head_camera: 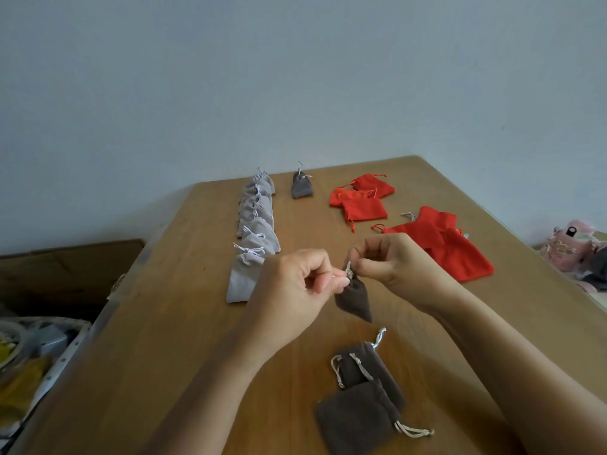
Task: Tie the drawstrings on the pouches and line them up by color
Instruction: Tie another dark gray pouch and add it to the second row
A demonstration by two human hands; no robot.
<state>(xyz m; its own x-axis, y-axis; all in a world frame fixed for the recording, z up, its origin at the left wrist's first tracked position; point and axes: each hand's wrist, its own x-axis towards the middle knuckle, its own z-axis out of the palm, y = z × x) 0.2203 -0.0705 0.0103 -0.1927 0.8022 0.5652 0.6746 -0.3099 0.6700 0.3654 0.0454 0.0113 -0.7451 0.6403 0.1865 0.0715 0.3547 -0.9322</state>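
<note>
Left hand [295, 284]: fingers [328, 278] curled, thumb and forefinger pinching one end of the pale drawstring [348, 270].
Right hand [387, 261]: fingers [364, 266] curled, thumb and forefinger pinching the same cord at its other side, just above the gathered neck.
Both hands met over the middle of the bench, fingertips nearly touching.

The small dark brown fabric pouch [354, 298] hung from the cord between the two hands, neck cinched, body tapering to a corner that pointed down and towards the viewer. Could not tell whether that corner touched the brown wooden bench [184, 323].

Near edge, below the hands: two flat dark brown pouches [353, 418] lay overlapping, necks open, pale cords loose.

Left of the hands: a row of light grey fabric pouches [254, 224] ran away from the viewer, each cinched with a white bow, neighbours touching or overlapping.

Far end, just right of that row: one cinched dark brown pouch [301, 187] stood alone.

Right side: a cluster of small flat red pouches [361, 200], untied; nearer, a heap of larger red pouches [456, 251], partly behind the right hand.

Off the bench: a pink plush toy [571, 247] at right, a brown cardboard box [65, 270] at left, a pale blue-grey wall [295, 77] behind.
</note>
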